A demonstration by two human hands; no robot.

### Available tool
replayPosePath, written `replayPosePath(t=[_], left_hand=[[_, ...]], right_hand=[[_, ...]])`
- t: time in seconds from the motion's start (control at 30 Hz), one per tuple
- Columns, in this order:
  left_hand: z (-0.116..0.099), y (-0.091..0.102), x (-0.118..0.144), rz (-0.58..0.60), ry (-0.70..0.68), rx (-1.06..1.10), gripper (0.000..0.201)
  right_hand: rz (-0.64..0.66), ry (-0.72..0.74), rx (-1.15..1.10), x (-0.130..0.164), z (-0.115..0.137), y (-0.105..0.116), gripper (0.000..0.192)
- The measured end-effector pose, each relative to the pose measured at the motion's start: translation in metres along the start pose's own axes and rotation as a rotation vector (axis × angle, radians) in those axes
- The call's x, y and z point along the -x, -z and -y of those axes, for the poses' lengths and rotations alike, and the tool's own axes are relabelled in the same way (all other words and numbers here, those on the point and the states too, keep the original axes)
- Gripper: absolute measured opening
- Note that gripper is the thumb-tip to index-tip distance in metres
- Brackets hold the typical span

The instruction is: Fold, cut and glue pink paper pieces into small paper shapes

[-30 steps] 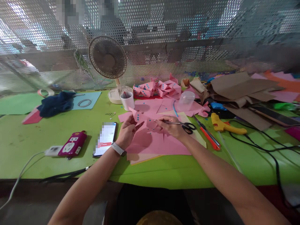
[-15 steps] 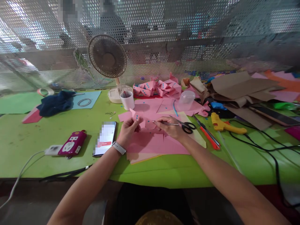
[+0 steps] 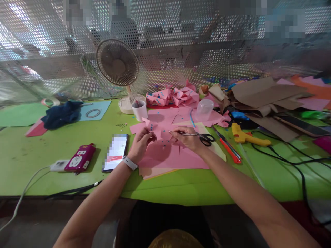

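While both hands pinch it, the folded pink paper piece [image 3: 155,132] looks light, thin, crease-prone; L hand [image 3: 139,144] grips one edge, R hand [image 3: 187,139] the opp. edge, scissors [image 3: 204,137] just beyond R.

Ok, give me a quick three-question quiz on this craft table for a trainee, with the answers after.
1. True or false: the right hand holds the black-handled scissors.
2. What does the left hand pinch?
   A) white paper cup
   B) small folded pink paper piece with blue dots
   C) yellow glue gun
3. Fill in: the black smartphone lies between the left wrist and the magenta ____.

Key: 1 true; 2 B; 3 power strip.
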State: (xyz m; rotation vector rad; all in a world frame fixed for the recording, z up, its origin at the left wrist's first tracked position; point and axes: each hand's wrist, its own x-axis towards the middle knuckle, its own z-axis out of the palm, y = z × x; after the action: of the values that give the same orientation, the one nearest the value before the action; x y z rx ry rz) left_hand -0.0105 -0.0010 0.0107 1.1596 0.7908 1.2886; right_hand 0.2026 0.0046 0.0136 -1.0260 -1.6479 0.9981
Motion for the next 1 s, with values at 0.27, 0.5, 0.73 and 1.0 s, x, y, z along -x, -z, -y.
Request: replayPosePath(t=[0.27,0.5,0.73,1.0], left_hand=[[-0.006,0.0,-0.002,-0.079,0.14,0.119,0.015],[-0.002,0.0,-0.001,-0.177,0.081,-0.051,0.037],[-0.001,0.006,-0.006,-0.291,-0.022,-0.062,0.042],[0.002,0.008,-0.006,-0.269,0.06,-0.102,0.031]], right_hand=[[-0.016,0.015,0.005,0.0,0.002,0.002,0.034],[-0.051,0.03,0.021,-0.003,-0.005,0.004,0.034],[-0.062,0.009,0.123,-0.013,-0.013,0.027,0.033],[-0.066,-0.045,0.0,-0.015,-0.01,0.031,0.034]])
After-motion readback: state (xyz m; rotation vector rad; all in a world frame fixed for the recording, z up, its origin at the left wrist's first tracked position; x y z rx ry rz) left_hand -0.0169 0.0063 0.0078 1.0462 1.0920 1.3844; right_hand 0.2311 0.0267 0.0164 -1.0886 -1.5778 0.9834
